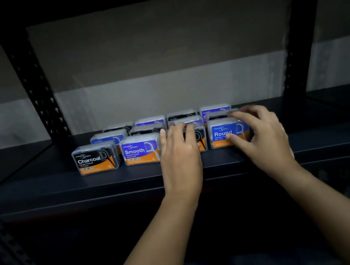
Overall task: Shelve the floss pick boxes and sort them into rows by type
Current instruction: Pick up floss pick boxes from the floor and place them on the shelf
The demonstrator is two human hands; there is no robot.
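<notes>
Two hands on front-row boxes, left grip (179, 148) clasping black box (201, 136), right grip (260, 134) pinching Round box (221, 133)

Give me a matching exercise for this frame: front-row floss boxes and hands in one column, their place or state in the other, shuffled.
1. Charcoal box
2. Smooth box
3. Round box
4. left hand

A. held by the right hand
B. leftmost in the front row
C. resting on a black-labelled box
D. second from left, untouched

Pairs: 1-B, 2-D, 3-A, 4-C
</notes>
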